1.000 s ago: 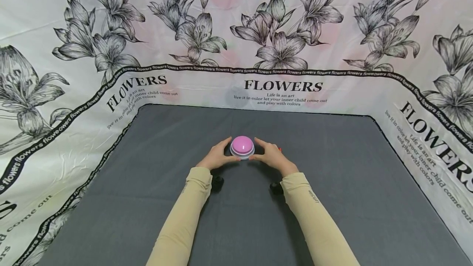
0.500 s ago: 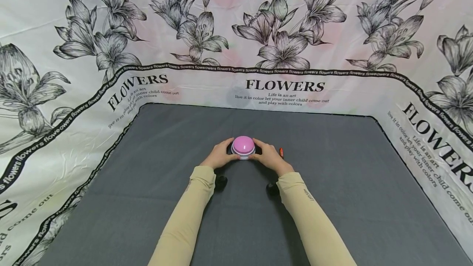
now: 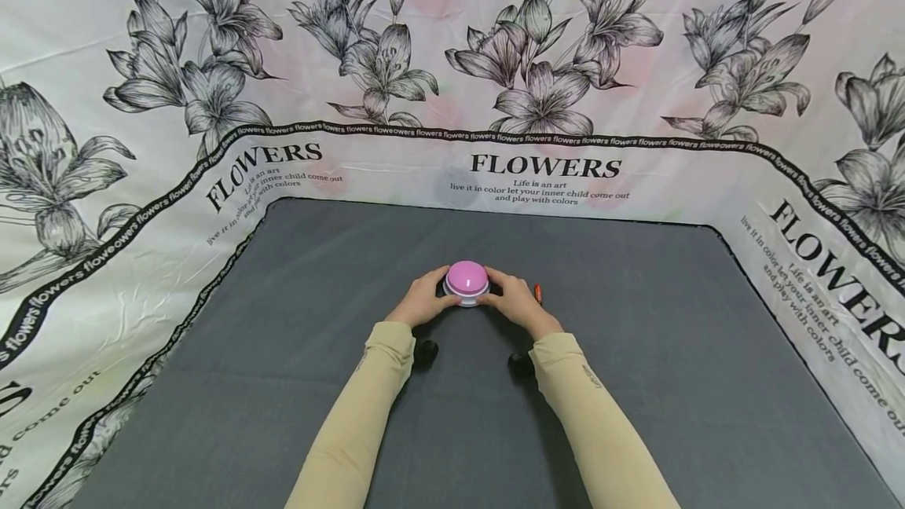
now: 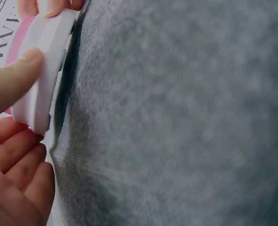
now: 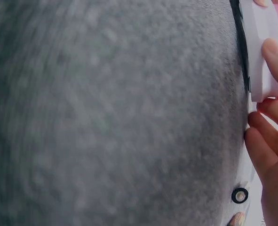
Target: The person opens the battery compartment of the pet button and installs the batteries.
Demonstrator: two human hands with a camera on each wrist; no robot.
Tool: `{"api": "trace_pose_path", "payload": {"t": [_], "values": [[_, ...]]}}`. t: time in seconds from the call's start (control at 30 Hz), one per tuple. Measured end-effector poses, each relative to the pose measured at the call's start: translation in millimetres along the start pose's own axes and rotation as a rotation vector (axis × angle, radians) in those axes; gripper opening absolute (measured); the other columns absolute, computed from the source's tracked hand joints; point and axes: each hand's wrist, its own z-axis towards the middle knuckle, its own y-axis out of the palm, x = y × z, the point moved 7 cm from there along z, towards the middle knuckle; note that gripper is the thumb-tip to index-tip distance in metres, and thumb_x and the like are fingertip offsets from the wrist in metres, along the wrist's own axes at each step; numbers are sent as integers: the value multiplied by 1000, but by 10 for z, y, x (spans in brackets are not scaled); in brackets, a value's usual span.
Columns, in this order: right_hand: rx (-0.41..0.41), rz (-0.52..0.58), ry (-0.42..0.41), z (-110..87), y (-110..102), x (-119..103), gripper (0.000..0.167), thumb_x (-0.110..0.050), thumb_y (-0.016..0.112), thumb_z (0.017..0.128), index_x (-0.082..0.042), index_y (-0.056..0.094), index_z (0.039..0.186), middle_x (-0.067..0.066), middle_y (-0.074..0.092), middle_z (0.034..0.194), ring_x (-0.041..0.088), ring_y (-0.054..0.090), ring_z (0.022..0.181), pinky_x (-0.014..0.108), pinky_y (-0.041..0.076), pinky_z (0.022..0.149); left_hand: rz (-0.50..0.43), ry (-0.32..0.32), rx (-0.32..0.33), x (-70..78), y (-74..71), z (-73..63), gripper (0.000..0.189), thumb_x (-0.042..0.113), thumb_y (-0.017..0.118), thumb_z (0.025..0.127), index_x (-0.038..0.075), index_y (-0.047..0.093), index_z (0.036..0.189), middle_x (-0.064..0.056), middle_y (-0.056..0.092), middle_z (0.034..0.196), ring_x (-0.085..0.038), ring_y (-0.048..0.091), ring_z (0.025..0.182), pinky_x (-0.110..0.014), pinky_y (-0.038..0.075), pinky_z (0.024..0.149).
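A round push button with a pink dome and a white base is between both hands near the middle of the grey table. My left hand grips its left side, and my right hand grips its right side. In the left wrist view the thumb presses the white base from the near side, with fingers round the edge. The right wrist view shows the other thumb on the base likewise. A dark gap runs under the base; whether it touches the cloth, I cannot tell.
Just right of the right hand lies a small orange-and-dark thing. In the right wrist view a black ring with a metallic centre, like a battery's end, shows below the fingers. Printed flower cloth walls the table's back and sides.
Both hands and the button have shifted very slightly right in the head view. More of the orange thing beside the right hand now shows. Both hands keep their grip.
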Motion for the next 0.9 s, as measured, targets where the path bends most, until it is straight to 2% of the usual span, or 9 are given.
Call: {"api": "trace_pose_path", "payload": {"t": [0.13,0.27,0.37,0.53,0.73,0.9], "values": [[13,97,-14,-34,-60,-5,68,-23,69,84,1,38,140,15,45,136,25,45,121,41,38,94,-58,15,44,40,-16,-8,68,30,67,87,3,36,141,-13,40,140,-24,34,130,-40,27,103],[42,154,-23,-65,-157,-28,66,-25,68,85,0,40,139,13,46,134,22,49,118,38,41,91,-133,37,97,83,-45,4,66,32,69,85,1,43,136,-13,48,132,-24,46,120,-39,36,96],[59,191,-31,-82,-219,-50,63,-25,66,87,1,41,138,14,49,132,22,50,117,38,42,90,-203,34,108,98,-49,13,63,33,69,84,0,46,133,-13,53,127,-22,53,111,-36,43,89],[100,277,-45,-100,-282,-68,54,-20,63,90,4,43,135,21,54,124,28,53,112,42,43,88,-278,11,143,111,-57,36,61,36,67,85,-1,49,130,-14,55,123,-21,56,107,-33,46,85],[152,340,-35,-119,-297,-46,40,-21,59,92,0,47,124,24,59,114,34,59,101,47,45,83,-291,-26,214,159,-87,40,62,45,60,88,-2,52,128,-13,60,116,-21,58,102,-35,46,84],[150,338,-31,-146,-297,-66,39,-24,53,96,-3,47,127,23,57,116,37,58,98,45,47,80,-245,-53,232,192,-100,29,63,57,44,92,2,60,119,-9,63,102,-20,58,90,-37,46,79]]}}
